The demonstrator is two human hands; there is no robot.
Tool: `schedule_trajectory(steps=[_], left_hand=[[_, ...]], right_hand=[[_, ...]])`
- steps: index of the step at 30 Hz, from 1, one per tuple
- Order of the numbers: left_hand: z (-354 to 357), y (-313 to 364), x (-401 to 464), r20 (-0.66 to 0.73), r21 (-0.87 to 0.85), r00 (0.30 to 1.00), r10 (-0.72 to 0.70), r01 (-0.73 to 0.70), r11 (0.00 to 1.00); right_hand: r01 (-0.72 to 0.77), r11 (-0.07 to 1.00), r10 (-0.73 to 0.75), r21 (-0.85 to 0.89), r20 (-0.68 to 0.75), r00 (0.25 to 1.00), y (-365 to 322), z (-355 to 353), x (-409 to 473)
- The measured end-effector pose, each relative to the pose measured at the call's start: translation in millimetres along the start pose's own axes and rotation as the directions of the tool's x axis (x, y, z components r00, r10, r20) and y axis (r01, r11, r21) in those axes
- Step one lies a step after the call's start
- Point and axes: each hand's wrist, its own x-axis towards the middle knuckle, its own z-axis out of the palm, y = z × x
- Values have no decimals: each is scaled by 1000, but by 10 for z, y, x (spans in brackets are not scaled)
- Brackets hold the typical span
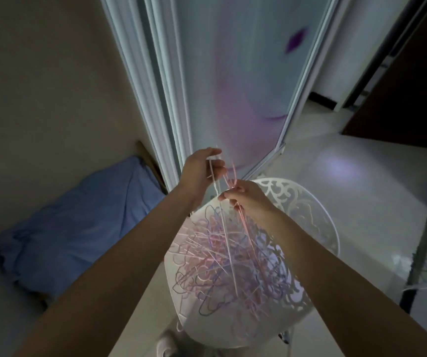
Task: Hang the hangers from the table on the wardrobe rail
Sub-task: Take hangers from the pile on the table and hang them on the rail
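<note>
Head cam, looking down, and everything here is placed off the table (318, 215), the round white one with the lacy cut-out rim. Biggest thing past the table is the wardrobe door (233, 73), frosted, with purple shapes showing through, standing just behind the table's far edge. I can't see a rail anywhere, so it's presumably behind that door. Left of the table and lower down is a blue bed (78, 215).

On the table sits the pile (222, 264), a proper tangle of thin pink, white and purple hangers covering most of the top.

Both hands are up above the table's far-left edge, close together. The left hand (202, 168) is the higher one and nearer the door, fingers curled around the top of a white hanger (226, 235). The right hand (246, 199) is just below it, fingertips pinching a pink hanger (246, 228) near its upper end.

The bit that matters: both hangers run long and steep, tops in the fingers, bottoms slanting down towards me with their low ends over the pile. It's too blurry to tell if they're clear of the tangle or snagged in it. My guess is they need lifting along their length, up and away from the table, before the left hand takes them to the door.
</note>
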Motion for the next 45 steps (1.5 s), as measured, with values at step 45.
schedule_trajectory(steps=[45], left_hand=[[-3793, 3735, -1596, -438, 527, 629, 642, -399, 750]], right_hand=[[591, 805, -531, -57, 377, 759, -3228, 4578, -43]])
